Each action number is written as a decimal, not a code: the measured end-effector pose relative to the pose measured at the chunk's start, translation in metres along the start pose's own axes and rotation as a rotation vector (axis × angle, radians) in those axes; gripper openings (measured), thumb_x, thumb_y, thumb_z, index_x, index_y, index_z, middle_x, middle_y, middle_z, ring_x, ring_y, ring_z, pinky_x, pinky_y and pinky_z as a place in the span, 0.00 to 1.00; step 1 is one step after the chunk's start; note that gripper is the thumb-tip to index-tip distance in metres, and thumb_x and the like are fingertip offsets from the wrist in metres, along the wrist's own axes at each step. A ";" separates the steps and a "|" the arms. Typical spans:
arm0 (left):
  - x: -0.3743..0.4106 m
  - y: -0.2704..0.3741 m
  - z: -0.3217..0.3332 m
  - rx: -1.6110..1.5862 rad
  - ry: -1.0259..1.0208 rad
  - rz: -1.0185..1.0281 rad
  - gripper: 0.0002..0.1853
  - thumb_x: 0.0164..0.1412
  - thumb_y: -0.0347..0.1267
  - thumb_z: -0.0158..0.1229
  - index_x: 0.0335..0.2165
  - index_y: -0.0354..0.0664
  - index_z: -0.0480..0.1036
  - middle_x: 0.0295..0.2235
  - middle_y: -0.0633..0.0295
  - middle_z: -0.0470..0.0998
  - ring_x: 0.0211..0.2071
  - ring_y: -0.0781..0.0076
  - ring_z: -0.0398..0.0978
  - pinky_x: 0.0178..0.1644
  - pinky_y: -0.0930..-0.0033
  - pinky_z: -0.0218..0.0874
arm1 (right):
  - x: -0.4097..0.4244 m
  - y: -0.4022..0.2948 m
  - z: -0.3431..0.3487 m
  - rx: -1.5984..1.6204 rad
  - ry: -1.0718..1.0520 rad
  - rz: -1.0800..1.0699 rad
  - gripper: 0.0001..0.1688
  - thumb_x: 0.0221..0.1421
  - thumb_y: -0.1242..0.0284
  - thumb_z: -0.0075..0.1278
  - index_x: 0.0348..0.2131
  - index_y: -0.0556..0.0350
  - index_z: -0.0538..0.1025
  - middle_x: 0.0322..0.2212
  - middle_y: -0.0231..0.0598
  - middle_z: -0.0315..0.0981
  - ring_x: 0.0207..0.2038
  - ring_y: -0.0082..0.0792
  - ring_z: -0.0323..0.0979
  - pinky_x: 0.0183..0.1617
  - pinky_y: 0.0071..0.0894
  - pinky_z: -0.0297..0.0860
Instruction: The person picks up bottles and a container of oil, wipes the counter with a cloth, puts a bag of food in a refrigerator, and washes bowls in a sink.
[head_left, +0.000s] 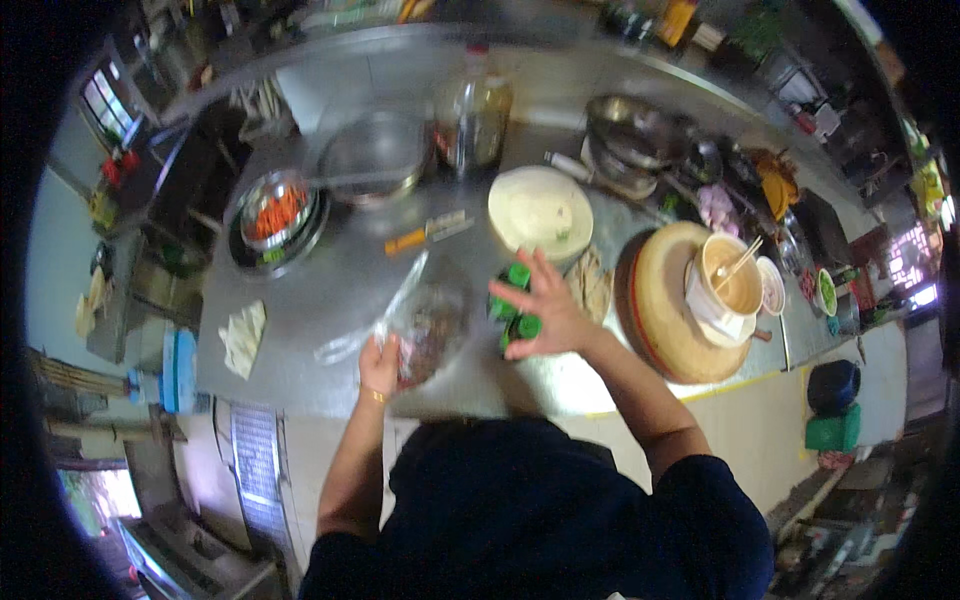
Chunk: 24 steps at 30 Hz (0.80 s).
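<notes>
My left hand (379, 365) pinches the gathered edge of a clear plastic bag (431, 330). Dark reddish-brown contents show through the plastic, too blurred to name; the bag rests on the steel worktop (307, 300). Over two green-topped containers (515, 277), probably bottles, my right hand (553, 311) spreads its fingers and grips nothing. Whether its fingertips touch the green tops, I cannot tell. Just beyond that hand lies a pale round plate (540, 210) with small green bits on it. A crumpled beige cloth (590, 285) is partly hidden behind the same hand.
A knife with a yellow handle (406, 244) lies beyond the bag. Shredded orange food (281, 214) fills a metal bowl at left, near a white cloth (244, 339). At right, a round chopping block (660, 315) carries a bowl with chopsticks (727, 274). Metal pans (630, 131) stand behind.
</notes>
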<state>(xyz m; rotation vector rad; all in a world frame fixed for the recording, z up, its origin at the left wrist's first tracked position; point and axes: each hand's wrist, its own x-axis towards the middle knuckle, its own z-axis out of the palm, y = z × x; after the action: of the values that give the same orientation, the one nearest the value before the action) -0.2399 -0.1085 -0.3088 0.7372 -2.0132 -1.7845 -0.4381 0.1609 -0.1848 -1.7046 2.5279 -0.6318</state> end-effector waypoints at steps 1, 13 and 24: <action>-0.002 0.014 0.008 0.000 0.035 -0.004 0.10 0.62 0.34 0.52 0.27 0.40 0.68 0.20 0.70 0.68 0.23 0.82 0.63 0.26 0.75 0.57 | -0.002 0.004 -0.002 -0.035 -0.013 -0.029 0.55 0.33 0.37 0.58 0.59 0.27 0.60 0.64 0.56 0.30 0.65 0.63 0.28 0.64 0.62 0.39; -0.012 0.000 0.011 -0.242 0.067 -0.019 0.05 0.62 0.29 0.51 0.35 0.40 0.71 0.28 0.71 0.72 0.27 0.83 0.66 0.31 0.76 0.60 | -0.010 -0.008 0.027 0.430 0.293 -0.053 0.37 0.37 0.68 0.61 0.52 0.44 0.71 0.53 0.61 0.55 0.57 0.58 0.55 0.60 0.45 0.55; -0.017 0.001 0.012 -0.261 0.099 0.049 0.06 0.62 0.28 0.50 0.27 0.42 0.68 0.19 0.74 0.67 0.19 0.87 0.61 0.21 0.78 0.52 | -0.034 -0.019 -0.041 0.583 0.253 0.129 0.31 0.42 0.71 0.59 0.50 0.50 0.73 0.52 0.50 0.58 0.57 0.45 0.57 0.61 0.38 0.53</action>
<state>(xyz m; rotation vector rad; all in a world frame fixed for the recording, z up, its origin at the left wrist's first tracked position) -0.2337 -0.0884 -0.3081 0.6743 -1.6795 -1.8951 -0.4174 0.1983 -0.1471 -1.3094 2.2333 -1.4699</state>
